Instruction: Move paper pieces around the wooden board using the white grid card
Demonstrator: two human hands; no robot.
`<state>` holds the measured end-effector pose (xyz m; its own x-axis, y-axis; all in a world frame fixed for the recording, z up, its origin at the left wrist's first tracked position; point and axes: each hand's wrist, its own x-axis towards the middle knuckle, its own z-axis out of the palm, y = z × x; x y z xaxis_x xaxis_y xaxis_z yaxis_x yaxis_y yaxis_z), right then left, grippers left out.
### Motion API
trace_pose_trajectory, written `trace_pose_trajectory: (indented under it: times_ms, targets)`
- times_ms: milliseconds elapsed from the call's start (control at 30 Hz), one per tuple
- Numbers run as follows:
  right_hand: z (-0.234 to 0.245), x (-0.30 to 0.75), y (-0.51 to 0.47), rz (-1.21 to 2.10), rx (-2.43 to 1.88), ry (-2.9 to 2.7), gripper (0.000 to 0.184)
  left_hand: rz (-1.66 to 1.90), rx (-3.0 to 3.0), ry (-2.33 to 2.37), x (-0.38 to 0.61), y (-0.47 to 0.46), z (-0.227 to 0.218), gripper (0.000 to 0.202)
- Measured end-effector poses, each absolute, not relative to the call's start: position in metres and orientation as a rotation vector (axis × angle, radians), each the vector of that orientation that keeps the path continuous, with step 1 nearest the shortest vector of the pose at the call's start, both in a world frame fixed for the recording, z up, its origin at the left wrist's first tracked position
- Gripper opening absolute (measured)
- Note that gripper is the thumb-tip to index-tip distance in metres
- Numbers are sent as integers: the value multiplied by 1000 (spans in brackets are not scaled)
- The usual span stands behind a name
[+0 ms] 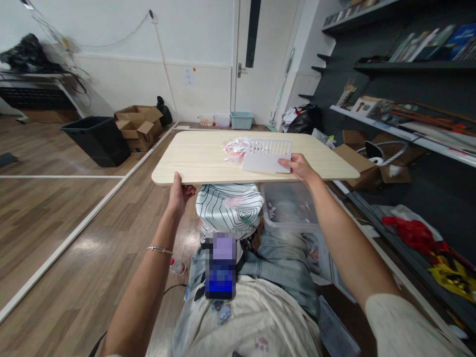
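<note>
A light wooden tabletop [201, 158] hovers in front of me above my lap. My left hand [179, 191] grips its near left edge, thumb on top and fingers curled underneath. My right hand [299, 167] rests on the near right part of the board, fingers closed on the corner of a white slotted plastic card [267, 157]. A heap of pink and white paper scraps [235, 148] lies just behind and left of that card.
A patterned cushion [227, 210] and a clear plastic box [288, 208] sit under the board. Black bin [97, 140] and cardboard boxes [139, 127] stand at left; shelves [401, 74] and clutter line the right wall. A white door [267, 54] is ahead.
</note>
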<state>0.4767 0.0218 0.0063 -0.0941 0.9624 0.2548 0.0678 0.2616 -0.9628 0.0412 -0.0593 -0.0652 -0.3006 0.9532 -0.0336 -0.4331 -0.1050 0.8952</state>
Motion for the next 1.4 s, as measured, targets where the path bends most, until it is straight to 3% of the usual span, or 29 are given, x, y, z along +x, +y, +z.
trace_pose_trajectory:
  times_ms: [1400]
  targets:
    - [4,478,25,1048,-1012,-1451,60,1624,739,1000,39,-59,-67,65]
